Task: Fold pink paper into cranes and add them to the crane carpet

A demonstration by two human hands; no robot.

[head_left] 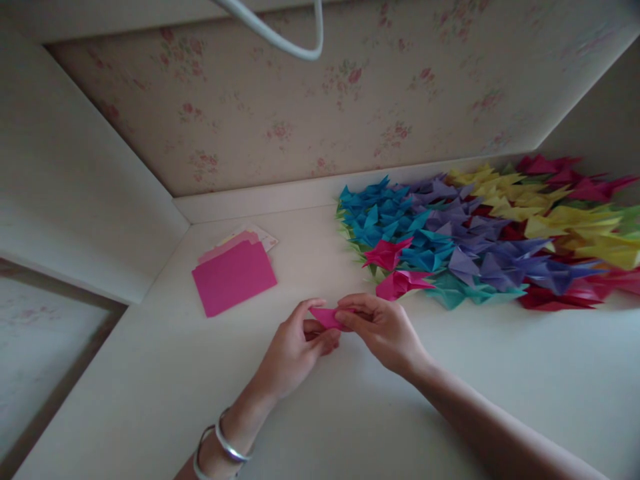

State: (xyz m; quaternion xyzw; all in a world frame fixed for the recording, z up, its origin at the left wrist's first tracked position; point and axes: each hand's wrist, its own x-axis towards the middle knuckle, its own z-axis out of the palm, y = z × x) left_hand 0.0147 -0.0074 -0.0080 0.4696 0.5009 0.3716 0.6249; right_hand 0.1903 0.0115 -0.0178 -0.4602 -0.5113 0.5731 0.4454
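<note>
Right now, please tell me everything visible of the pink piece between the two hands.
The pink piece looks like folded paper, small, with straight edges and a corner pointing left. It is held above the white tabletop: the right hand pinches its right end, the left hand holds its left side. Part is hidden.

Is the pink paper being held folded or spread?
Folded: the pink paper between left hand and right hand is a small, narrow, pointed shape.

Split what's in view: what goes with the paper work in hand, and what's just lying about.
Goes with it, as I judge:
- pink paper piece, in left hand and right hand
- pink sheets
- folded paper shapes, probably

Just about:
- white cable
- silver bangles, worn
</note>
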